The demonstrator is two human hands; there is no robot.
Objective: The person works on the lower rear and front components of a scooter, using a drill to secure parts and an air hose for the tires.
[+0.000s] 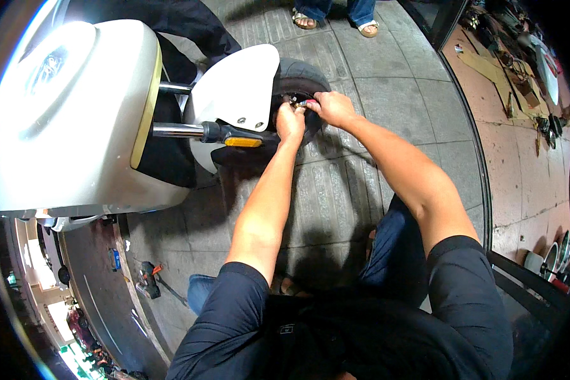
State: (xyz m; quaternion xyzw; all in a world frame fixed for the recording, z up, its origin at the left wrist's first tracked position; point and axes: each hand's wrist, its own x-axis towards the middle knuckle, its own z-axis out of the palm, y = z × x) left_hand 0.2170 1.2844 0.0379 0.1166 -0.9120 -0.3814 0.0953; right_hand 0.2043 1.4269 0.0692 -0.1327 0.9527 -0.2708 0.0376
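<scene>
Gray paving spans the space between a curb-like left edge and a dark metal track at right, beyond which pinkish floor tiles hold cut cardboard. Toward the paving's upper left, a white scooter stands with its front wheel ahead of a person in dark short sleeves, an arrangement that seems to put the wheel within reach of both hands. The left hand rests at the wheel's inner side, fingers bunched close; whether they pinch anything cannot be told. The right hand meets it from the opposite side, thumb and forefinger apparently pinching a small red item inside the rim, probably because the tight spot admits only fingertips. Beside the left wrist, an orange reflector juts near the fork and white fender. A black-and-red power tool lies near the paving's left edge, perhaps set aside to free both hands. Sandaled feet of another person stand at the top.
</scene>
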